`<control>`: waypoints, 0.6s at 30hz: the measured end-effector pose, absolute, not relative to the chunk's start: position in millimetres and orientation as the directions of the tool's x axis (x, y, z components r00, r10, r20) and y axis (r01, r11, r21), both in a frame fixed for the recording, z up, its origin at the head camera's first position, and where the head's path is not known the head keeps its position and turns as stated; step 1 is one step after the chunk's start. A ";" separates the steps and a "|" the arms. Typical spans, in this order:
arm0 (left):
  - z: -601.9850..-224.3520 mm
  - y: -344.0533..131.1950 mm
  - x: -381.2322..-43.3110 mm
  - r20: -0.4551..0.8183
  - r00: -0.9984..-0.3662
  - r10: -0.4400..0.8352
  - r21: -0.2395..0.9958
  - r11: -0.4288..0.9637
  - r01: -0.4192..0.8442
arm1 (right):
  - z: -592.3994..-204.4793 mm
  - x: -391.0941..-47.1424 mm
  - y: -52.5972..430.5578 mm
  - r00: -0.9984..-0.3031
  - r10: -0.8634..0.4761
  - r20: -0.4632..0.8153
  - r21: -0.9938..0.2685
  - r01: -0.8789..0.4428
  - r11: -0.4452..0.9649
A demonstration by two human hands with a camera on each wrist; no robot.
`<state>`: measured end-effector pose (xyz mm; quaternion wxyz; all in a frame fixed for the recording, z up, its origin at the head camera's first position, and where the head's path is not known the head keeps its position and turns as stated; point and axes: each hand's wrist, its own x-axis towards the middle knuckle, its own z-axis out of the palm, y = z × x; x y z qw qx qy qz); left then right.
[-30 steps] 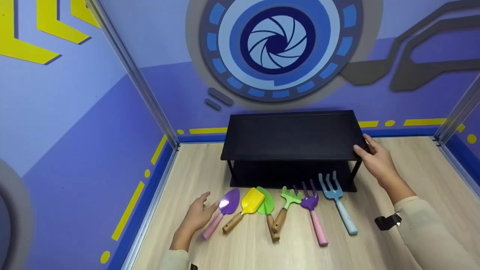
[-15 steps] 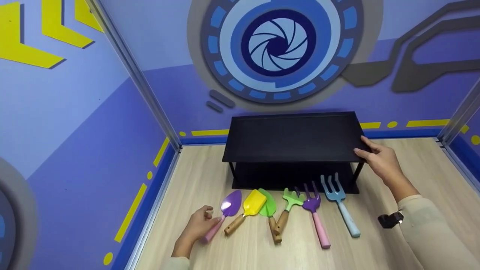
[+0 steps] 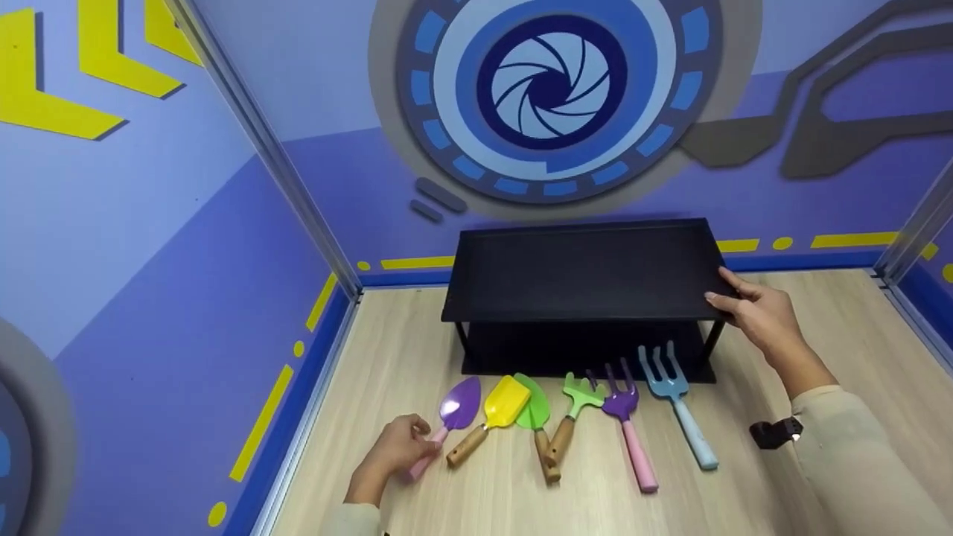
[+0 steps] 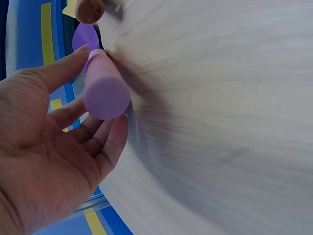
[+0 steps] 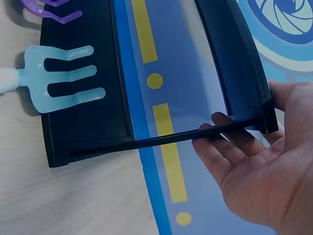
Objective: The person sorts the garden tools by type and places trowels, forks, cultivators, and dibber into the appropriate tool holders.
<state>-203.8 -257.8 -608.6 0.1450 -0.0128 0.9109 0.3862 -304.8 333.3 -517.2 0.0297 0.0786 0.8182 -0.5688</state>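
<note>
My left hand (image 3: 398, 450) is at the pink handle of a purple-bladed hand trowel (image 3: 460, 402). In the left wrist view the thumb lies along one side of that handle (image 4: 106, 95) and the fingers curl round the other. The blade rests on the table. My right hand (image 3: 763, 316) grips the right end of a black two-tier shelf (image 3: 581, 272), thumb on the top board. Its fingers curl under by the side post (image 5: 171, 137) in the right wrist view. To the trowel's right lie a yellow shovel (image 3: 506, 402) and a green trowel (image 3: 533, 406), partly overlapping.
Further right lie a green rake (image 3: 581, 394), a purple fork (image 3: 622, 402) with a pink handle and a light-blue fork (image 3: 670, 383). Several tines reach over the shelf's lower board (image 3: 551, 350). Printed panels stand behind and at the sides of the wooden table (image 3: 841, 357).
My left hand has moved from beside the purple trowel onto its pink handle, and the fingers have closed in round it. My right hand stays on the shelf's right end.
</note>
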 end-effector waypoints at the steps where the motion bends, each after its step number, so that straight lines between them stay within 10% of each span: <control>1: -607.6 -257.0 -204.2 -0.280 -0.955 0.094 0.698 0.704 -0.135 | -516.5 -304.7 333.2 -0.985 0.097 -0.142 -0.926 0.166 0.338; 18: -609.1 -255.7 -210.0 -0.332 -0.933 0.142 0.755 0.633 -0.173 | -519.9 -302.8 330.6 -0.984 0.114 -0.138 -0.931 0.168 0.325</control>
